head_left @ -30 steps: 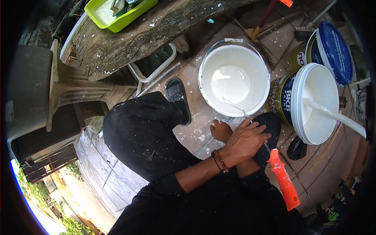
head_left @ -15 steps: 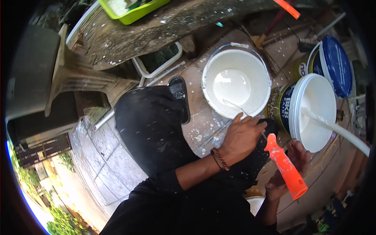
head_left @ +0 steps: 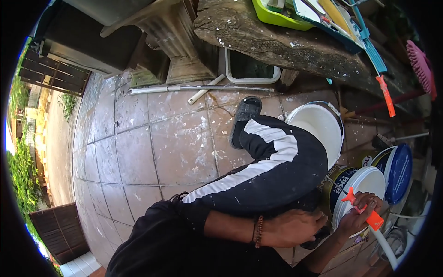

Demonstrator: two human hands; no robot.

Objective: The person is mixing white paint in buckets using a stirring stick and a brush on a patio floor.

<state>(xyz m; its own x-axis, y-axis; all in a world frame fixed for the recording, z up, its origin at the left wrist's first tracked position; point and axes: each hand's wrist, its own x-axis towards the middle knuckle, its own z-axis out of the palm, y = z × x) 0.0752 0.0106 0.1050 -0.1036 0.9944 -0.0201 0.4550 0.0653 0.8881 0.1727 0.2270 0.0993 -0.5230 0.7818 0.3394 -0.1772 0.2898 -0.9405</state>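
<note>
My right hand (head_left: 361,213) is closed around the orange handle of a paint roller frame (head_left: 374,221). Its thin metal rod runs up and left from the handle, past the rim of a white-lined paint tub (head_left: 373,181). Just left of it, my left hand (head_left: 297,228) is low beside my bent leg, fingers curled and smeared by motion; I see nothing in it. A white bucket (head_left: 318,131) with white paint-coated walls stands beyond my knee, which hides part of it.
A blue-lidded paint tub (head_left: 400,173) stands behind the open one. A white hose (head_left: 385,249) lies at the right. A wooden bench (head_left: 277,51) holds a lime-green tray (head_left: 281,18) and tools. A pole (head_left: 198,87) lies on the splattered tiles (head_left: 177,138).
My view has swung left, so the buckets sit farther right. My right hand now grips the orange handle it was beside; my left hand has moved off the rod and down.
</note>
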